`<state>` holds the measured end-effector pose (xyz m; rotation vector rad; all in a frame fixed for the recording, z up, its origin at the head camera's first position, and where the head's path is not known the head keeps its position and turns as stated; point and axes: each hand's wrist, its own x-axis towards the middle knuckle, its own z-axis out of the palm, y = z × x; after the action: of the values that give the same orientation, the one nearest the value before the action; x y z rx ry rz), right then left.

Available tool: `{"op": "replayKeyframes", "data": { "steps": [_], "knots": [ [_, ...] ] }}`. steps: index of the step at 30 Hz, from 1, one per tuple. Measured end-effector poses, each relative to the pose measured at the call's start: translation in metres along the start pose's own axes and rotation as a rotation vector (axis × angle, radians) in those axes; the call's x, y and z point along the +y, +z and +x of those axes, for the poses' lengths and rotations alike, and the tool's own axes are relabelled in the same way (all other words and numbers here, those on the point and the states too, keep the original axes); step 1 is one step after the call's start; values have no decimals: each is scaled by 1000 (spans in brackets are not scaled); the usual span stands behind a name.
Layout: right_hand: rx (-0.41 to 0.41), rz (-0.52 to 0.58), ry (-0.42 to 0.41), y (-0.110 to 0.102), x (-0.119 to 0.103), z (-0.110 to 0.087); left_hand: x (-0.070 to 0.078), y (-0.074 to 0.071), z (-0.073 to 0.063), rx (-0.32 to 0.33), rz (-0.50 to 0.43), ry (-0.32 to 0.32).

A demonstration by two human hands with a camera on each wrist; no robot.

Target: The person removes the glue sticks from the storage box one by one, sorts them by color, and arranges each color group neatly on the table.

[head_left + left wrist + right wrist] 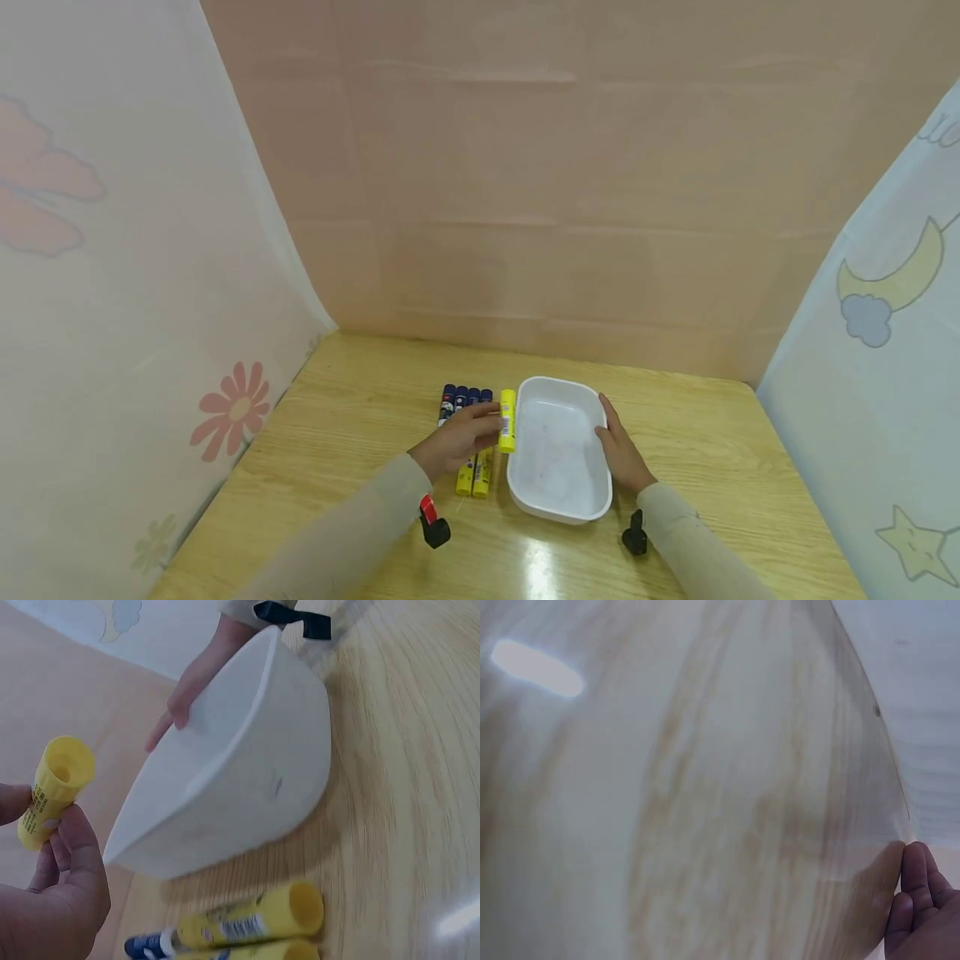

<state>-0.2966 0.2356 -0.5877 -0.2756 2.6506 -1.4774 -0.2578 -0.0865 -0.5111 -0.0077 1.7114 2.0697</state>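
My left hand (461, 437) pinches a yellow glue stick (507, 421) between thumb and fingers, above the left rim of a white plastic tub (558, 479). In the left wrist view, the held glue stick (54, 791) is tilted with its hollow end up. My right hand (626, 454) grips the tub's right rim, thumb at the inner side. That tub holds nothing I can see. Several glue sticks (481, 479), navy at one end and yellow at the other, lie side by side left of the tub, partly hidden under my left hand.
The wooden table (360, 408) meets a tan backdrop (525, 208) at its far edge. A patterned white sheet (165, 250) hangs on the left and another sheet (885, 400) on the right. Each wrist carries a small black strap piece (634, 535).
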Motion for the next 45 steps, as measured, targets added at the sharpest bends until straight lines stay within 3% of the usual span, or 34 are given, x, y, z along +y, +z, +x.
{"op": "replayKeyframes", "data": {
  "steps": [9,19,28,38,45],
  "knots": [
    [-5,4,-25,-1,-2,1,-5,-42,-12,65,-32,-20],
    [-10,0,-6,-2,-6,-1,-20,-72,-24,123,40,-28],
    [-56,37,17,-10,-44,-13,-32,-80,-29,192,120,-99],
    [-13,-16,-25,-2,-8,-2,-43,-79,-29,247,363,-138],
    [-28,10,-7,-5,-19,-6,-45,-73,-28,268,459,-182]
  ]
}}
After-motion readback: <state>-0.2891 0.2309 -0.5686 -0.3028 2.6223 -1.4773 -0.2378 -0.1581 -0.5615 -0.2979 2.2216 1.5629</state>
